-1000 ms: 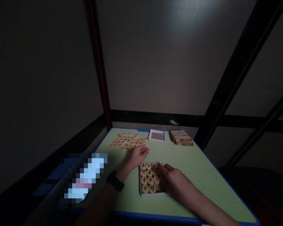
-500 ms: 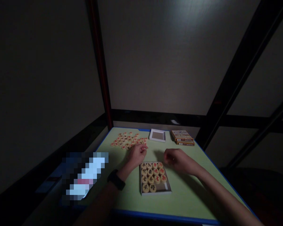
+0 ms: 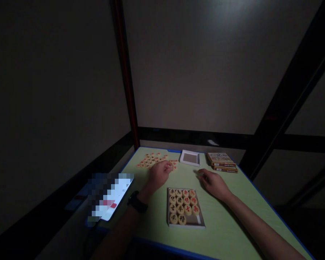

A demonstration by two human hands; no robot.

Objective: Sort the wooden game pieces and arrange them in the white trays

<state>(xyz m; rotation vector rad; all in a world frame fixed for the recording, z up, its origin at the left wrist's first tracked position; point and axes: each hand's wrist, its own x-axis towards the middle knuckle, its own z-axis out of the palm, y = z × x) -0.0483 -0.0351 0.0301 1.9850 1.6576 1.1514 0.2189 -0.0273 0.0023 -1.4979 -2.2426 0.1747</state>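
Note:
At the near right edge of the loose Chinese chess pieces point(image 3: 153, 159), my left hand point(image 3: 160, 174) is closed in a pinch. A pale piece seems to be between its fingertips, partly hidden. My right hand point(image 3: 213, 183) hovers over the table to the right, fingers loosely stretched and apart, with nothing visible in them. In front of both hands lies a shallow box tray point(image 3: 186, 226) with rows of round pieces, black characters on the left and red on the right. Its front row has two black pieces on the left and bare bottom on the right.
A white box lid or tray point(image 3: 190, 158) lies at the back of the green table point(image 3: 227, 224). Stacked boxes point(image 3: 221, 161) stand at the back right. A lit phone or tablet point(image 3: 116, 196), partly pixelated, is at the left edge. Walls rise behind the table.
My left hand has moved slightly forward to the loose pieces and closed its fingertips. My right hand's fingers have loosened and stretched out. The view has turned a little left.

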